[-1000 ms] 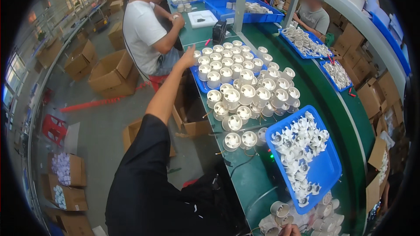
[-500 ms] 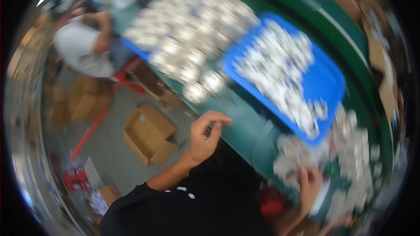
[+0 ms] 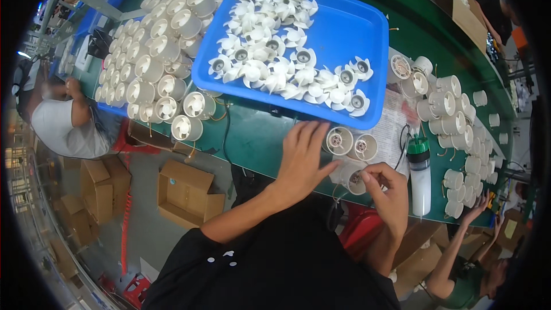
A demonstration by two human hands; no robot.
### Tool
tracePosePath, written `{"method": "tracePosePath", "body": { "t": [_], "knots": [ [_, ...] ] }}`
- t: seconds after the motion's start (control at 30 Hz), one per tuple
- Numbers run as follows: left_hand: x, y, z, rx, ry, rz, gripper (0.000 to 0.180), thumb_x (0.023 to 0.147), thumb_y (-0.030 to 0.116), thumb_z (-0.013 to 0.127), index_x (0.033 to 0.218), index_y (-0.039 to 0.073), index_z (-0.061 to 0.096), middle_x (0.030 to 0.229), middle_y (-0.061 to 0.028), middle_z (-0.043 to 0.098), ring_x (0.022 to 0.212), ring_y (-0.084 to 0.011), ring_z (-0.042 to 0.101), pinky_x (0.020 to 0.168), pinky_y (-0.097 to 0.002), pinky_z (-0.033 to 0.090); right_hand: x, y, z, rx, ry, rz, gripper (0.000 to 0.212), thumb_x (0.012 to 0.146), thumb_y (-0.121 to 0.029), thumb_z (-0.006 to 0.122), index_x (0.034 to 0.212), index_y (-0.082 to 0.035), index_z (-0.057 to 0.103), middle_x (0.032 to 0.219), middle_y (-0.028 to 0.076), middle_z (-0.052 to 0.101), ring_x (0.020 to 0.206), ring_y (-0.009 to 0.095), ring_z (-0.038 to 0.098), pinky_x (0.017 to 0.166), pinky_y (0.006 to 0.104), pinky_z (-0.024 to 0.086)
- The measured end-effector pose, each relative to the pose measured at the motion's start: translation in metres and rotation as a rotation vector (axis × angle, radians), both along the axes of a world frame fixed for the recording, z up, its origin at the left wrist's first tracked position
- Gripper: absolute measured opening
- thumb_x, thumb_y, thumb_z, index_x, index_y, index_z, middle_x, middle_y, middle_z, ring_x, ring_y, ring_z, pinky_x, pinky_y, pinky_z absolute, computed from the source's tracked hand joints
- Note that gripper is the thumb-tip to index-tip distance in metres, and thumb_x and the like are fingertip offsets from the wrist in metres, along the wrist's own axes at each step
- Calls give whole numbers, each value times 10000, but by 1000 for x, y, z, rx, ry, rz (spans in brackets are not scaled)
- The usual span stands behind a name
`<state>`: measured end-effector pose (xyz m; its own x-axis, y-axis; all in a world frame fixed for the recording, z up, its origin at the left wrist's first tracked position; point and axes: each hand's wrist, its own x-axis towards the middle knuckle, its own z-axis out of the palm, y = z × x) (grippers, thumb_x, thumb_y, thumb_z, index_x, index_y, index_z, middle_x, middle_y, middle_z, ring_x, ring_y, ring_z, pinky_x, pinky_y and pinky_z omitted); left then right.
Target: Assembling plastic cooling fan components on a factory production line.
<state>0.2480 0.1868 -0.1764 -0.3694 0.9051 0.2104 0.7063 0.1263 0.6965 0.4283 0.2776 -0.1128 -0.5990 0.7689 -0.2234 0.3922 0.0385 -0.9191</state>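
Observation:
White fan impellers fill much of a blue tray on the green bench. In front of the tray stand two white cylindrical housings with copper-coloured centres. My left hand lies flat beside them, fingers apart and stretched toward the tray's near rim, holding nothing that I can see. Thumb and curled fingers of my right hand grip a white cylindrical motor housing near the bench's front edge. Another pale housing, partly hidden, sits just left of it.
Many white housings with impellers crowd the left of the bench; more housings stand at the right. A green-lidded bottle is beside my right hand. Cardboard boxes lie on the floor. Other people work at left and right.
The view has turned toward the right part of the bench. My hands have come closer together, the left now outstretched by the housings, the right at a housing in front of me.

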Motion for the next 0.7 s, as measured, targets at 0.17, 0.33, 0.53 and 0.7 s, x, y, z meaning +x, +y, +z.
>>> {"method": "tracePosePath", "body": {
  "t": [0.17, 0.33, 0.53, 0.7],
  "knots": [
    [-6, -2, -14, 76, -162, -12, 607, 708, 130, 825, 1242, 72, 544, 1304, -103, 582, 1278, -334, 461, 1062, -485, 327, -14, 8, 10, 132, -26, 119, 103, 894, -71, 696, 920, 25, 670, 719, 54, 653, 580, 80, 543, 547, 238, 422],
    [-23, -22, -25, 261, -224, 52, 635, 680, 95, 838, 1241, 50, 544, 1286, -106, 614, 1264, -330, 484, 1079, -460, 336, -38, 34, 31, 309, -29, 169, 90, 876, -47, 702, 924, 23, 668, 758, 69, 638, 589, 109, 565, 546, 249, 427],
    [-30, -28, -26, 281, -268, 103, 665, 674, 82, 856, 1262, 29, 549, 1244, -119, 611, 1209, -328, 506, 1020, -416, 427, -82, 87, 51, 667, -100, 182, 130, 900, -66, 651, 968, 43, 675, 844, 153, 658, 657, 239, 604, 614, 330, 475],
    [-30, -29, -29, 302, -360, 174, 663, 687, 84, 850, 1272, 26, 543, 1243, -136, 597, 1209, -328, 506, 1011, -411, 432, -115, 132, 31, 758, -141, 278, 224, 931, -174, 619, 975, 28, 703, 851, 183, 680, 754, 337, 661, 690, 405, 510]
  ]
}}
